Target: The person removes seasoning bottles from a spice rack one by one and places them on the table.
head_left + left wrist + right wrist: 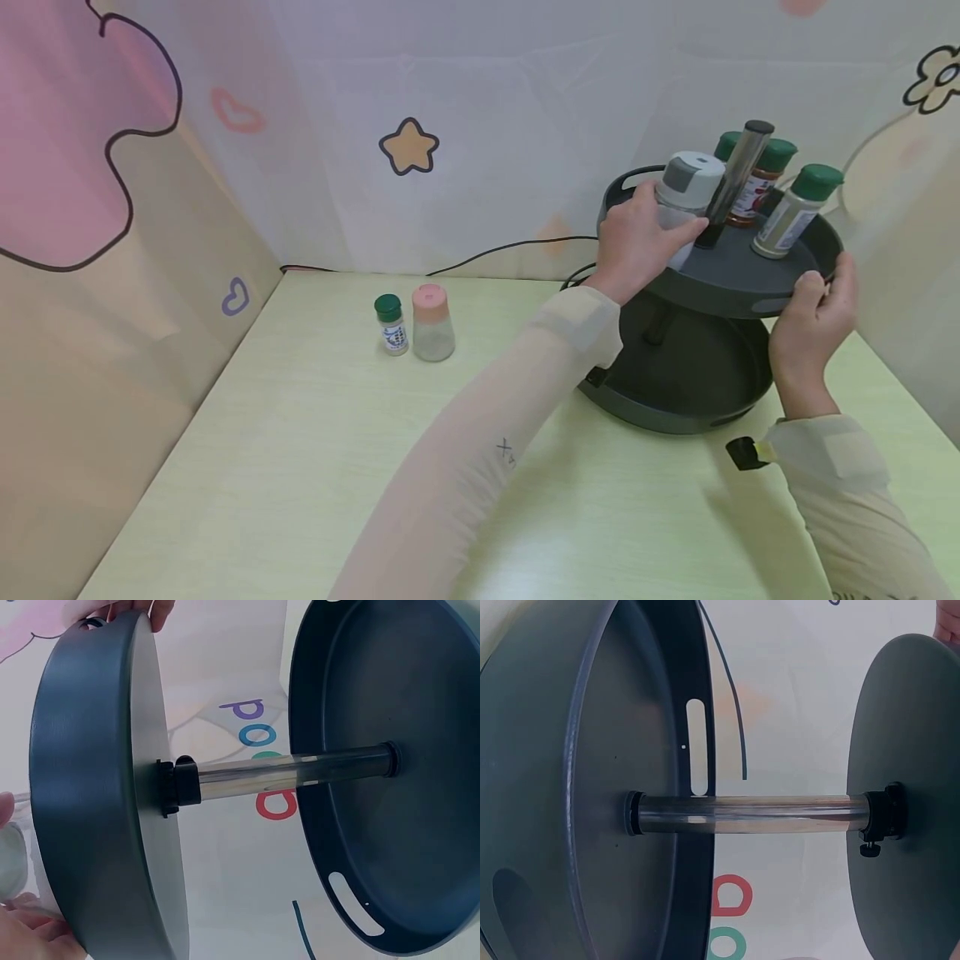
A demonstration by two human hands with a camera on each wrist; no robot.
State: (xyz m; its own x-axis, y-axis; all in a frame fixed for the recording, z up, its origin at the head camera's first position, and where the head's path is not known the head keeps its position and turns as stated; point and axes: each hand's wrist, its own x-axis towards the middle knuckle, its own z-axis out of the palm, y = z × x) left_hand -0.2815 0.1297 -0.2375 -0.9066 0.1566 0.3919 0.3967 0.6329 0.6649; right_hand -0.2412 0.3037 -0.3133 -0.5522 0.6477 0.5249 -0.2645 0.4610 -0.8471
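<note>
In the head view a black two-tier turntable rack (pixel 678 421) stands at the right of the table. My left hand (pixel 633 242) holds a clear jar with a white and grey lid (pixel 692 179) at the upper tray's left side, thumb in front. My right hand (pixel 813 333) grips the right rim of the upper tray (pixel 742 279). On that tray stand several green-capped spice bottles (pixel 795 208), around the dark centre post (pixel 738 179). The left wrist view shows the tray's underside and the metal pole (pixel 277 772) between the tiers. The lower tray (pixel 622 750) holds nothing visible.
Left of the rack, a small green-capped bottle (pixel 392 325) stands beside a pink-capped shaker (pixel 432 325) on the pale table (pixel 262 467). A black cable (pixel 517 243) runs along the patterned back wall (pixel 495 150) behind the table.
</note>
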